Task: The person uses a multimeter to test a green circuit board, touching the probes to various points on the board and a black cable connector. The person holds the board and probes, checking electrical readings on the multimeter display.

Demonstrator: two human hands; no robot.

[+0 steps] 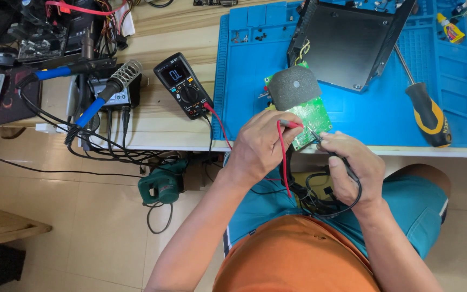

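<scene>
My left hand (263, 146) pinches a red test probe (289, 124) whose red lead runs back to a black multimeter (184, 85) on the bench. My right hand (355, 167) grips a black test probe (320, 138), its black lead looping down over my lap. Both probe tips meet on a green circuit board (312, 116) lying at the near edge of a blue work mat (352, 116). A dark grey foam-covered block (294, 87) rests on the board's far end.
A black metal chassis (347, 40) sits at the back of the mat. A yellow-and-black screwdriver (427, 111) lies right of it. A soldering station with a blue-handled iron (101, 94) stands left. A green power tool (160, 186) lies on the tiled floor.
</scene>
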